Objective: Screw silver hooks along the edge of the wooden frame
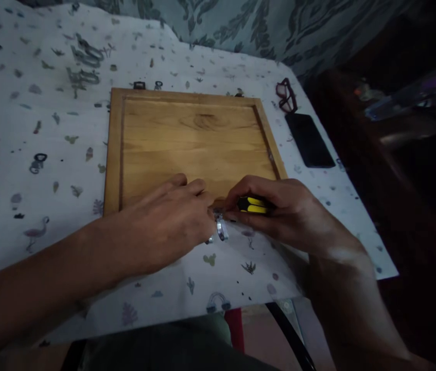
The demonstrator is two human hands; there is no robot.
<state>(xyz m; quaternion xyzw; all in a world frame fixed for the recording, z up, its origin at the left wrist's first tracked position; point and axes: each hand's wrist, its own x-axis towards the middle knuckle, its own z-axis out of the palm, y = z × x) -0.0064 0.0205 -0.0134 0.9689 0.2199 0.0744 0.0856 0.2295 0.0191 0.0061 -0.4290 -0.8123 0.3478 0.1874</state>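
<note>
A framed wooden panel (pixel 194 139), with a raised border, lies on the table. At its near edge is a shiny metal clasp (pixel 221 226), partly covered by my fingers. My left hand (pixel 171 221) rests over the near edge with its fingers curled, the fingertips pressed at the clasp. In my right hand (pixel 279 206) is a screwdriver with a black and yellow handle (pixel 254 205), gripped between thumb and fingers. Its tip points left towards the clasp; the exact contact is hidden.
A white patterned cloth (pixel 48 206) covers the table. To the right of the panel lie a dark phone (pixel 309 140) and red-framed glasses (pixel 286 96). Small dark hinges (pixel 139 85) stick out at the panel's far edge. A patterned curtain (pixel 233 26) hangs behind.
</note>
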